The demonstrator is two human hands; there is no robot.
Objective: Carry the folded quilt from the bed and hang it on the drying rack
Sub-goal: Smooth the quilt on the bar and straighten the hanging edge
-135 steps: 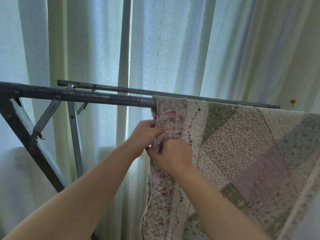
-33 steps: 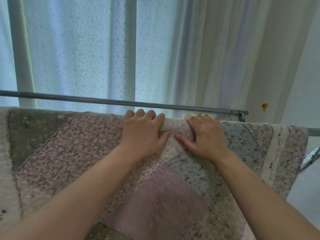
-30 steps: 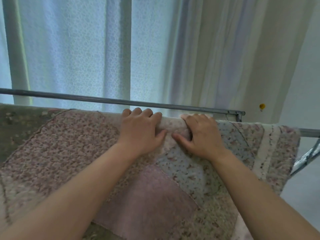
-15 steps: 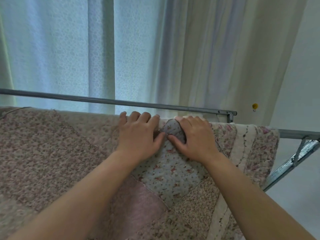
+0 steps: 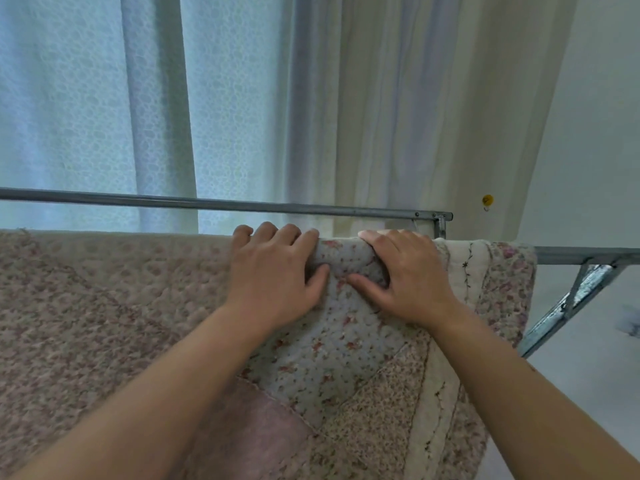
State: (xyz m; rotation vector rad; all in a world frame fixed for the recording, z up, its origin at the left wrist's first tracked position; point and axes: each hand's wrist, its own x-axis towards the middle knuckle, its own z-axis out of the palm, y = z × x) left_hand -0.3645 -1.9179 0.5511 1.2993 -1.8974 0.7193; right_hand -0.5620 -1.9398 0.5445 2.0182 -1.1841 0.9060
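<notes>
Since the quilt (image 5: 180,323) already drapes over the drying rack (image 5: 585,256), I judge the hanging nearly done, with only spreading left; my left hand (image 5: 273,278) and right hand (image 5: 405,278), fingers curled over the fold, pinch a ridge; the near bar beneath and the far drape are hidden, perhaps uneven

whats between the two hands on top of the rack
In the head view, a bunched fold of the quilt sits between the left hand and the right hand, its blue-grey floral patch pinched up over the bar; nothing else lies there.
</notes>
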